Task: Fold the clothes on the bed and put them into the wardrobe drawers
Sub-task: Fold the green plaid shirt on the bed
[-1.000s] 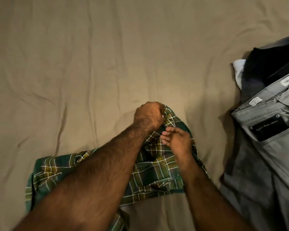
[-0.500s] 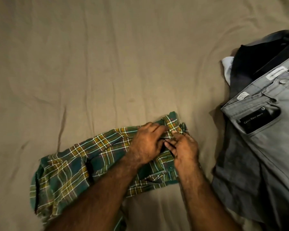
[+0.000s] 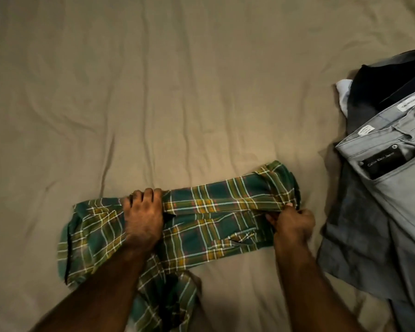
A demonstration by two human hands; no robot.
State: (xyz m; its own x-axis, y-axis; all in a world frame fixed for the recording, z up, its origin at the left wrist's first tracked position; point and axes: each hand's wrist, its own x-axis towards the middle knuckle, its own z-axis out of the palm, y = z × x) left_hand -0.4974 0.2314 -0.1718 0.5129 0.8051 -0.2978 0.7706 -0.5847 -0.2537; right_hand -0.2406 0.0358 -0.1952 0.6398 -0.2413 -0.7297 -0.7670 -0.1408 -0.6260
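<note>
A green and yellow plaid shirt (image 3: 216, 212) lies stretched sideways across the near part of the bed, with one part trailing down toward me. My left hand (image 3: 143, 216) rests on its left portion, fingers curled over the far edge of the fabric. At the shirt's right end my right hand (image 3: 290, 224) pinches a fold of the cloth between thumb and fingers.
The beige bedsheet (image 3: 177, 92) is wrinkled and spreads wide beyond the shirt. At the right edge lies a pile of clothes: light grey jeans (image 3: 398, 188) on top, dark grey garments (image 3: 359, 240) beneath and a black one (image 3: 379, 85) behind.
My hands, which were together near the shirt's right end, have parted. The left hand slid left along the fabric, and the shirt now lies stretched out longer between both hands.
</note>
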